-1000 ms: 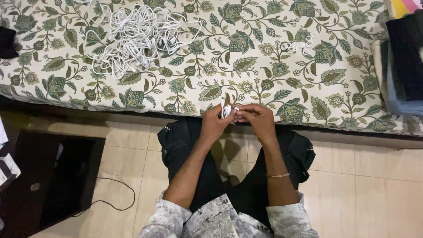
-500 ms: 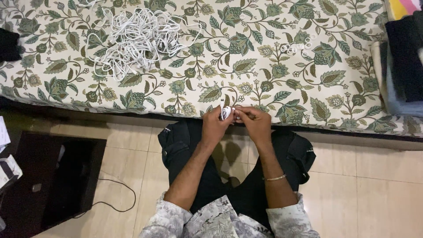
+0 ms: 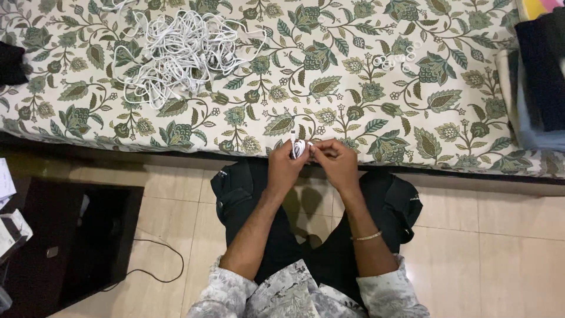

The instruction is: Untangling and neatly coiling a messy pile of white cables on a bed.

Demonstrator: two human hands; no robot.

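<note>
My left hand [image 3: 284, 166] grips a small coiled white cable [image 3: 299, 147] at the near edge of a bed covered in a green floral sheet [image 3: 329, 88]. My right hand [image 3: 335, 163] touches the same coil from the right, with its fingers pinched on the cable. Both hands meet just above my knees. A loose tangle of white cables [image 3: 179, 50] lies on the sheet at the far left, well apart from my hands.
A few small clear rings [image 3: 395, 58] lie on the sheet to the right. Folded dark and blue clothes [image 3: 538, 82] sit at the right edge. A dark low cabinet [image 3: 70, 235] with a black cord [image 3: 156, 259] stands on the tiled floor at left.
Both hands have stayed together on the coil, with small finger movements. The view has shifted slightly.
</note>
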